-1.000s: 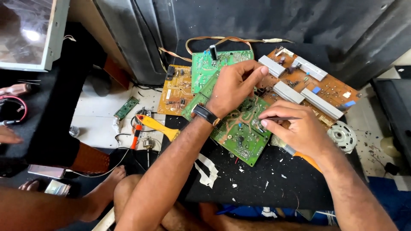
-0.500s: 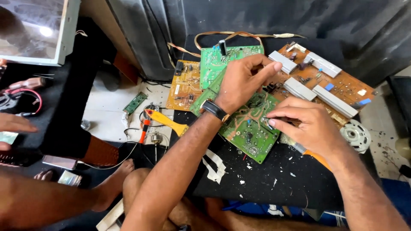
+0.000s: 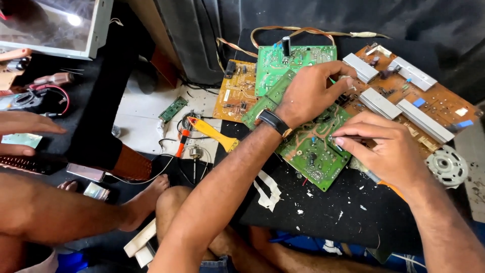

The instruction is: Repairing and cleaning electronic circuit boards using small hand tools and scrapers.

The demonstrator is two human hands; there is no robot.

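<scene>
A green circuit board lies tilted on a black mat in front of me. My left hand, with a black watch on its wrist, presses down on the board's far edge. My right hand grips a thin tool with an orange handle; its tip touches the board near the middle right. Behind lie another green board, a yellow-orange board and a large brown board with silver heat sinks.
A yellow-handled tool, a small orange-handled screwdriver and a small green strip board lie on the white floor at left. A white round part sits at right. Another person's hand and leg are at left.
The view has shifted slightly; my left hand stays on the board's far edge and my right hand keeps the tool on the board, moved a little.
</scene>
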